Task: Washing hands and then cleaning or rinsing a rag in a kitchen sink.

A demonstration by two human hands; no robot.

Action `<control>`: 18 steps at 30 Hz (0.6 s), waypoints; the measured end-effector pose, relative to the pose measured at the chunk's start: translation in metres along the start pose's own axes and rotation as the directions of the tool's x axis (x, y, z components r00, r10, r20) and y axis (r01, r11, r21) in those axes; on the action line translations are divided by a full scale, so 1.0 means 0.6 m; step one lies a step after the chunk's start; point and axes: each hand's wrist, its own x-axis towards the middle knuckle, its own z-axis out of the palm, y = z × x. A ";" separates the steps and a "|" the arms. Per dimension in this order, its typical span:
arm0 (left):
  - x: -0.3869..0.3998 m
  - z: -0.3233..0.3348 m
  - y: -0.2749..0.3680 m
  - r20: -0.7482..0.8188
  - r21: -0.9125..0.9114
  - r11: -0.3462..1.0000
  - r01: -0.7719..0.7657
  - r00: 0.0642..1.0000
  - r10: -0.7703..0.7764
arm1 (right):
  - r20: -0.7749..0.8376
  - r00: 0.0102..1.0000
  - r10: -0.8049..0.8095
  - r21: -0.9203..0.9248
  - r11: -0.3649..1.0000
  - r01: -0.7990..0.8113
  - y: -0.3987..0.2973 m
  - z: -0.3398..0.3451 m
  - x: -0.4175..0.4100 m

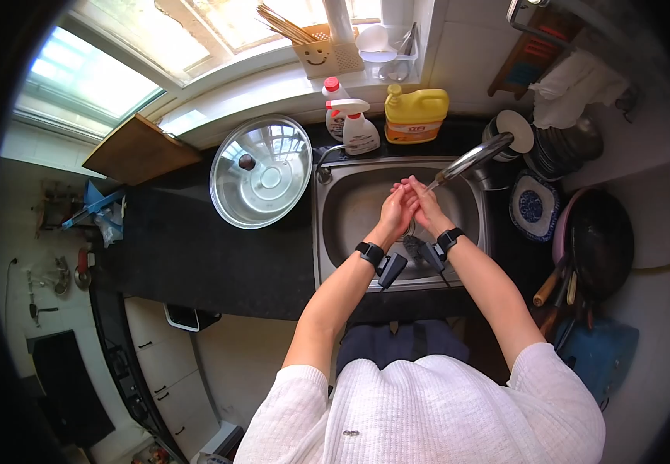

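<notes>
My left hand [394,210] and my right hand [424,203] touch each other over the stainless steel sink [343,203]. Their fingers are extended and overlap, and I see no object in either hand. The chrome faucet [474,156] reaches in from the right, its outlet right beside my right fingers. A thin clear stream seems to run from it onto that hand. Black straps with small dark devices circle both wrists. Below my hands, near the drain, sits a dark grey scrubber [412,246], partly hidden by the right wrist device.
A large metal bowl [260,174] with a small round brown object stands left of the sink. Behind are a spray bottle [361,134] and a yellow jug [415,116]. Stacked bowls [564,148], a patterned dish [534,206] and a dark wok [598,243] crowd the right side.
</notes>
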 end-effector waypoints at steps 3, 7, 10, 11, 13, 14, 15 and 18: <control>0.019 0.020 -0.012 -0.010 -0.232 0.970 0.067 0.997 -0.071 | 0.136 0.990 0.033 0.273 0.960 -0.070 -0.006 0.011 -0.025; 0.040 0.026 -0.022 -0.070 -0.207 0.976 0.074 0.993 -0.090 | 0.204 0.976 0.075 0.429 0.889 -0.158 -0.023 0.042 -0.064; 0.055 0.051 -0.046 -0.136 -0.043 0.995 0.092 0.986 -0.097 | 0.209 0.972 0.103 0.490 0.849 -0.195 -0.015 0.006 -0.044; 0.059 0.060 -0.055 -0.164 0.033 0.995 0.099 0.982 -0.092 | 0.205 0.970 0.127 0.516 0.829 -0.218 -0.008 -0.019 -0.033; 0.061 0.060 -0.056 -0.239 0.184 0.978 0.097 0.970 -0.051 | 0.196 0.969 0.151 0.524 0.819 -0.234 0.000 -0.021 -0.030; 0.062 0.060 -0.056 -0.272 0.259 0.961 0.100 0.962 -0.026 | 0.185 0.968 0.172 0.532 0.810 -0.246 0.002 -0.022 -0.028; 0.061 0.063 -0.055 -0.274 0.258 0.961 0.099 0.961 -0.026 | 0.185 0.967 0.174 0.531 0.810 -0.248 0.000 -0.021 -0.028; 0.060 0.069 -0.053 -0.287 0.306 0.949 0.079 0.958 0.012 | 0.325 0.912 0.251 0.625 0.666 -0.406 -0.010 -0.023 -0.023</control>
